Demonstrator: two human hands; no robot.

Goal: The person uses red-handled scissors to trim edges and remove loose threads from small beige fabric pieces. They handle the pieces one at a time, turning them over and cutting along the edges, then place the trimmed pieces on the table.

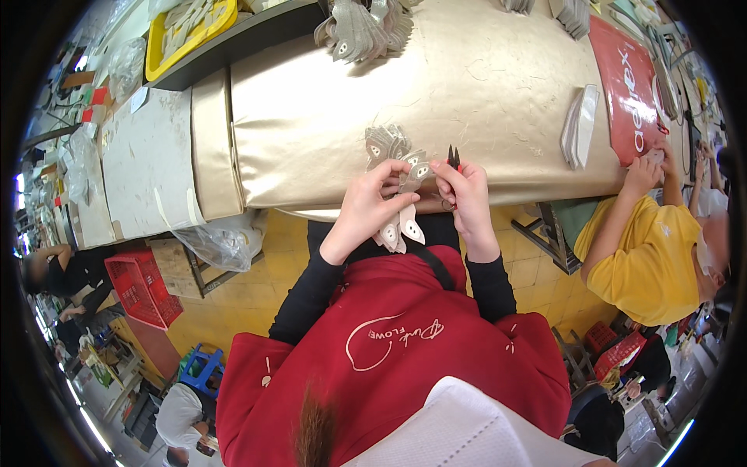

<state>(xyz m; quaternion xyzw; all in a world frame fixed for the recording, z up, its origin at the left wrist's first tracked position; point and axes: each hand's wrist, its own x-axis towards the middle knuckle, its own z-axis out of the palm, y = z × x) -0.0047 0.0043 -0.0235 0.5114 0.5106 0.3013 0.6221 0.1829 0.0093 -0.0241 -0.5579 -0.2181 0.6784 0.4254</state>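
Observation:
My left hand (369, 208) grips a bunch of flat grey shaped pieces (401, 226) with pale oval marks, fanned out below and above the fingers. My right hand (465, 194) holds small black snips (453, 158), their tips pointing up, right beside the top piece (414, 170). Both hands meet at the near edge of a table covered in shiny beige sheet (467, 86). A small loose heap of the same grey pieces (384, 142) lies on the table just beyond my left hand.
A larger pile of grey pieces (359, 29) sits at the far edge. A stack of pale pieces (580, 124) and a red bag (629, 86) lie to the right, where a person in a yellow shirt (650, 257) works. A yellow tray (187, 31) and a red crate (144, 288) lie to the left.

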